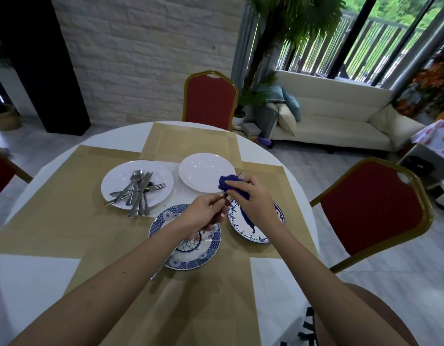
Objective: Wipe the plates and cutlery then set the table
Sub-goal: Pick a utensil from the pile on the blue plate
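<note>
My left hand (203,216) pinches the handle of a piece of cutlery (241,175) whose far end pokes out past a dark blue cloth (229,183). My right hand (251,196) grips that cloth wrapped around the cutlery's shaft, with a tail of cloth hanging down. Both hands hover above two blue-patterned plates, one (188,255) under my left wrist and one (266,231) under my right. A white plate (116,186) at the left carries a pile of cutlery (138,191). A second white plate (203,171) has nothing on it.
The round white table (36,278) has tan placemats (66,221) across its middle. Another utensil (159,269) lies by the near patterned plate. Red chairs stand at the far side (211,101), right (371,206) and left edge. A white sofa (336,121) is beyond.
</note>
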`<move>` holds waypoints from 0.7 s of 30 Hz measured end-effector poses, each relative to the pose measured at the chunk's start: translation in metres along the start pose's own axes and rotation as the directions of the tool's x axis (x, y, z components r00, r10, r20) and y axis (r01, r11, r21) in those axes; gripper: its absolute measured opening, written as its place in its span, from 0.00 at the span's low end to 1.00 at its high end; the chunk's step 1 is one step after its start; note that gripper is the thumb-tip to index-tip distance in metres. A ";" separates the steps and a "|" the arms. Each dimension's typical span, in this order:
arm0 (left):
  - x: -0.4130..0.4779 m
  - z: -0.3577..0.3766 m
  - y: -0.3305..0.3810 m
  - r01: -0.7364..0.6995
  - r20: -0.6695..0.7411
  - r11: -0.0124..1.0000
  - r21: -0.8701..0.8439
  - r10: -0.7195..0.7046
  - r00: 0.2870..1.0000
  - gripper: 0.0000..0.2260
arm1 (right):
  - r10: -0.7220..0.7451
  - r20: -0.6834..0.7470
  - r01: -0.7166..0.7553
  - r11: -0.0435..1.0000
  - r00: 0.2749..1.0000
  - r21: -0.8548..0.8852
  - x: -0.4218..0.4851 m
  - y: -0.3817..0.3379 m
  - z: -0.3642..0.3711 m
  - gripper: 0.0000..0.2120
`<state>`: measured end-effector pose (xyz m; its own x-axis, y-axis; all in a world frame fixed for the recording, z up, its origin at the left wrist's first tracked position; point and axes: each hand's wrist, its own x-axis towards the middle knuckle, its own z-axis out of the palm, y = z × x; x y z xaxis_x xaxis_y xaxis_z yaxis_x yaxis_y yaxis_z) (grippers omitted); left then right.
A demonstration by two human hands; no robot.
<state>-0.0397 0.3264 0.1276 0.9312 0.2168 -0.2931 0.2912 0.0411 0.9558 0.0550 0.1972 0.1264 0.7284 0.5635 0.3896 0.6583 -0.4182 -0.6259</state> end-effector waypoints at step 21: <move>0.001 -0.004 -0.009 -0.059 0.023 0.937 0.344 0.055 0.998 0.14 | 0.105 -0.134 -0.101 0.994 0.985 0.031 0.017 0.001 -0.007 0.12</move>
<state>-0.0425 0.3305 0.1191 0.9504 0.1964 -0.2410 0.2934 -0.3103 0.9042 0.0696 0.2008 0.1369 0.8121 0.4160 0.4091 0.5749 -0.4511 -0.6826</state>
